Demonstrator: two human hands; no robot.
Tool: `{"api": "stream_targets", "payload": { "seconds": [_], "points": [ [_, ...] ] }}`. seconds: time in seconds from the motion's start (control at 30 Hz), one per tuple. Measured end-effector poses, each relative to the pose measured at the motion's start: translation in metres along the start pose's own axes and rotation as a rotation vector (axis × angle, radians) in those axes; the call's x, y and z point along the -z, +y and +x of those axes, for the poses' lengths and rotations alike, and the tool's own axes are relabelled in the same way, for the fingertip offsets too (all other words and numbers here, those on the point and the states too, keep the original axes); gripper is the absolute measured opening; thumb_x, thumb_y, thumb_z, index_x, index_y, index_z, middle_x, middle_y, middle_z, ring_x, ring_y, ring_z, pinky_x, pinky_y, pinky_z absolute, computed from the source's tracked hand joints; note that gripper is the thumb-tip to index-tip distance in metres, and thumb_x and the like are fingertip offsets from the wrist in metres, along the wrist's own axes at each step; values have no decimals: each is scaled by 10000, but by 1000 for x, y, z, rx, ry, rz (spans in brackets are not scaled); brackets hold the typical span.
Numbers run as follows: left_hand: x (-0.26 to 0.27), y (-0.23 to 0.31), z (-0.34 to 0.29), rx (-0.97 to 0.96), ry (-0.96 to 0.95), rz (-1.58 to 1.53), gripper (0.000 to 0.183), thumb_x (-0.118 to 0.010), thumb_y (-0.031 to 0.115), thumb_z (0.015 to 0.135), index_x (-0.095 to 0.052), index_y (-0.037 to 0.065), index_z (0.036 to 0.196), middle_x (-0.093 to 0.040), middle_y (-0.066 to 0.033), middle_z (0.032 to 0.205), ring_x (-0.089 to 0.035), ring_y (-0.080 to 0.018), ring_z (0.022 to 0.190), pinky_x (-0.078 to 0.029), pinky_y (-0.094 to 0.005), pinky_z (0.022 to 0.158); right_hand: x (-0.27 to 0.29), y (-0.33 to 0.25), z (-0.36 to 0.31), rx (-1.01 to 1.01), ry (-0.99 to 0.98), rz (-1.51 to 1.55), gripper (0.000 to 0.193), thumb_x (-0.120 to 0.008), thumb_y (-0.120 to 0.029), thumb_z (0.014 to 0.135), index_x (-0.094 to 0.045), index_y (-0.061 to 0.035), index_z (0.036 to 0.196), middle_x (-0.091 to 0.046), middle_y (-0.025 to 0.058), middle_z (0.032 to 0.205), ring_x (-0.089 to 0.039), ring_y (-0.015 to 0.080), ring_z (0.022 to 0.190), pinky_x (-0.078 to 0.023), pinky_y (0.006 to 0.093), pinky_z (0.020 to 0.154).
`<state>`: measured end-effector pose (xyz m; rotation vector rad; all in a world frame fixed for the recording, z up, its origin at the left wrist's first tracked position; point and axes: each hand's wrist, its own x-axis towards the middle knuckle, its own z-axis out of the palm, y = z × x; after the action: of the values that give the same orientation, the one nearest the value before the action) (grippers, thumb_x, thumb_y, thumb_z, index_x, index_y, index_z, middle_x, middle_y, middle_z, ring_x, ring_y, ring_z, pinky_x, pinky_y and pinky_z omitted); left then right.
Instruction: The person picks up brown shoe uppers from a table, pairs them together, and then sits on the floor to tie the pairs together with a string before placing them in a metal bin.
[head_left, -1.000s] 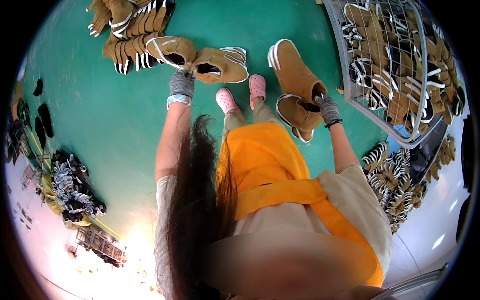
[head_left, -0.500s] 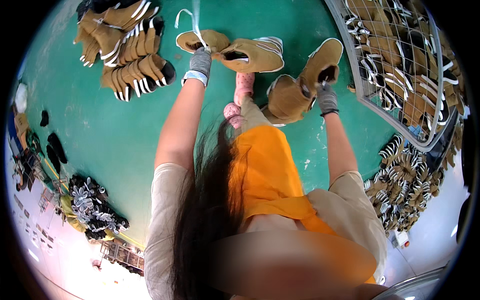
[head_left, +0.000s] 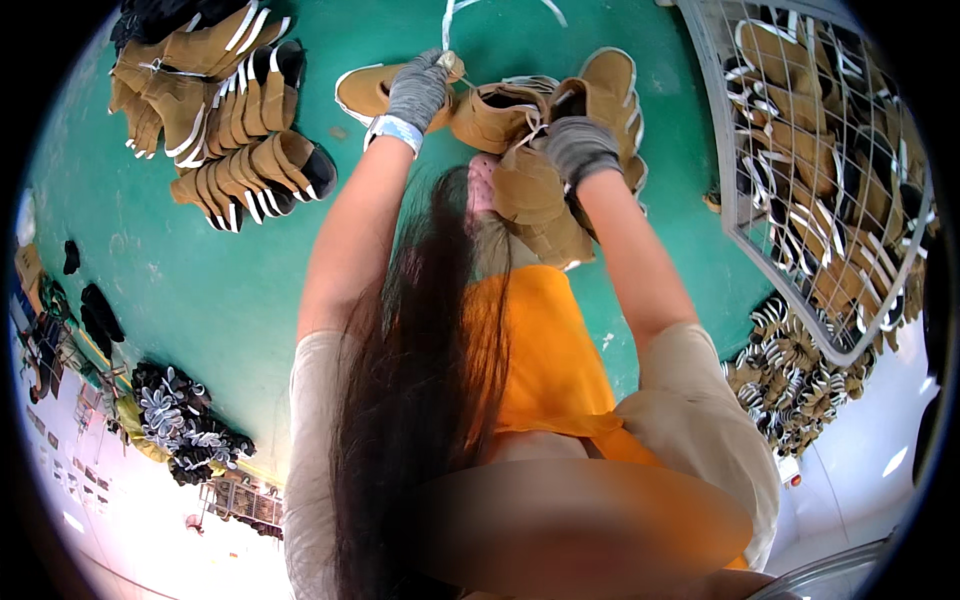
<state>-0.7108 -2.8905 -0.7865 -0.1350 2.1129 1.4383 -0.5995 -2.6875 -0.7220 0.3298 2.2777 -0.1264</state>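
Note:
Several tan shoe uppers with white edging are gathered in front of me. My left hand [head_left: 418,92], in a grey knit glove, is closed on a white cord [head_left: 447,28] that trails away from me. Under and beside that hand lies one tan upper [head_left: 362,88]. A second upper [head_left: 492,118] sits between my hands. My right hand [head_left: 582,150], gloved in grey too, is closed at the opening of an upright upper [head_left: 612,88]. More uppers [head_left: 535,190] hang or lean below it, over my pink clog [head_left: 481,182]. A white strip shows near the right fingers; their tips are partly hidden.
Bundled tan uppers [head_left: 255,180] lie on the green floor [head_left: 270,290] at left. A wire-mesh cage [head_left: 735,225] full of uppers stands at right, with a further heap [head_left: 795,380] behind it. Dark and grey pieces [head_left: 180,420] are piled at lower left.
My right hand has moved left, bringing its uppers close against the middle one. The left hand has shifted slightly right and away from me; the white cord now trails right.

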Motion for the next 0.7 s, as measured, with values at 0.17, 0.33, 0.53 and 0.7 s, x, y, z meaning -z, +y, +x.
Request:
{"api": "stream_targets", "payload": {
  "seconds": [0.17, 0.33, 0.53, 0.7],
  "points": [
    [27, 10, 7, -199, -15, -134, 299, -584, 272, 926, -634, 10, 1061, -661, -75, 906, -580, -143, 836, -458, -264, 780, 40, -60, 30, 510, 612, 650, 405, -536, -439, 890, -637, -94, 1076, -665, 136, 934, -622, 312, 865, -482, 389, 780],
    [47, -8, 48, -263, -61, -150, 324, -598, 319, 917, -650, 34, 1062, -656, -49, 900, -527, -109, 760, -465, -272, 699, 35, -105, 110, 470, 532, 436, 296, -623, -329, 862, -665, -82, 1019, -669, 86, 987, -614, 232, 885, -466, 306, 806],
    [61, 3, 74, -354, -258, -251, 335, -538, 351, 944, -655, 98, 1131, -549, 14, 751, -376, -48, 533, -365, -204, 455, 16, -95, 125, 598, 537, 1356, 221, -628, -220, 874, -654, -64, 1028, -656, 50, 946, -591, 167, 875, -472, 302, 785],
    [53, -11, 96, -521, -250, -68, 314, -558, 309, 929, -654, 82, 1123, -585, -9, 786, -420, -78, 598, -399, -233, 542, 27, -96, 127, 719, 409, 1568, 235, -630, -249, 891, -657, -109, 1078, -621, -2, 931, -536, 91, 939, -467, 253, 779]
  ]
}}
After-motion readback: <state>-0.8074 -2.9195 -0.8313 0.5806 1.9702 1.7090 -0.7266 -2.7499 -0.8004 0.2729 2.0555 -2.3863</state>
